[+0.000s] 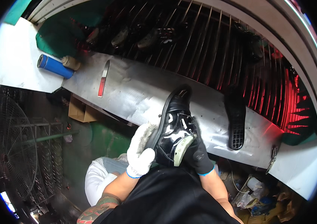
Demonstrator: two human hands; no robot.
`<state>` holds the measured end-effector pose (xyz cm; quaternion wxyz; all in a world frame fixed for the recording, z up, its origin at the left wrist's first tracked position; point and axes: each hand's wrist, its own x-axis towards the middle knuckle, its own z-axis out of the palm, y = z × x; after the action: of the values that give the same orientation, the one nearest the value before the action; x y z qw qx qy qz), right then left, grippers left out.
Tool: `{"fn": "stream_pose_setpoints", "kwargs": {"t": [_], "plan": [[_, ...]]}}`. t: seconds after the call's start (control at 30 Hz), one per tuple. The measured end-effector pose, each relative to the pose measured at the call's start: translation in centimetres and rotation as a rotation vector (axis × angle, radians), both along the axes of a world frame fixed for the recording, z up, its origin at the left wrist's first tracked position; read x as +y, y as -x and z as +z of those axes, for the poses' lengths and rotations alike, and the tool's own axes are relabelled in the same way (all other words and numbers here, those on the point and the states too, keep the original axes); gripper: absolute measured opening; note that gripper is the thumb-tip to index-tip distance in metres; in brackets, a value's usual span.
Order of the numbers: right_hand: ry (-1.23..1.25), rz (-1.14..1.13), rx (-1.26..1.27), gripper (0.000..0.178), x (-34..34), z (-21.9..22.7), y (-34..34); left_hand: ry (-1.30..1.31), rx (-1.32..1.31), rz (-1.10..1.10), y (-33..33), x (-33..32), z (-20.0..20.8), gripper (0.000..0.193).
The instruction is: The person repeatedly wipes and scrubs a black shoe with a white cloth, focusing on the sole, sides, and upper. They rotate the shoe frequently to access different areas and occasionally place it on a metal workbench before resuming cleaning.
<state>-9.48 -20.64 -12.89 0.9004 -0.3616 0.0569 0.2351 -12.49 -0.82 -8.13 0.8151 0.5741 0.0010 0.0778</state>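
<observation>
Between my two hands is a glossy black shoe (pixel 171 128), toe pointing away from me, with a pale green last (pixel 183 146) showing in its opening. My left hand (pixel 139 153), in a white knit glove, is closed around the heel end on the sole side. Against the shoe's right side presses my right hand (pixel 199 154) in a dark glove, its fingers partly hidden behind the shoe. On the metal ledge to the right lies a loose black outsole (pixel 235 123), its tread grid facing up at the near end.
The metal ledge (pixel 136 80) fronts a rack of rods (pixel 218 48) lit red at right, with several shoes on lasts at its far left. A red-handled blade (pixel 101 86) and a blue cylinder (pixel 55 66) lie at left. A large fan (pixel 11 149) stands lower left; a chain (pixel 272 159) hangs at right.
</observation>
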Motion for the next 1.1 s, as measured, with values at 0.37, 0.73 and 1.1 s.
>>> {"fn": "stream_pose_setpoints", "kwargs": {"t": [0.37, 0.73, 1.1], "plan": [[0.1, 0.13, 0.274, 0.066, 0.2, 3.1, 0.8, -0.654, 0.176, -0.115, -1.6, 0.0, 1.2, 0.04], [1.386, 0.075, -1.169, 0.091, -2.0, 6.8, -1.3, 0.563, -0.072, -0.74, -11.5, 2.9, -1.4, 0.086], [1.219, 0.175, -1.154, 0.1, -3.6, 5.7, -2.0, 0.306, 0.023, -0.541, -9.1, 3.4, -1.6, 0.043]]}}
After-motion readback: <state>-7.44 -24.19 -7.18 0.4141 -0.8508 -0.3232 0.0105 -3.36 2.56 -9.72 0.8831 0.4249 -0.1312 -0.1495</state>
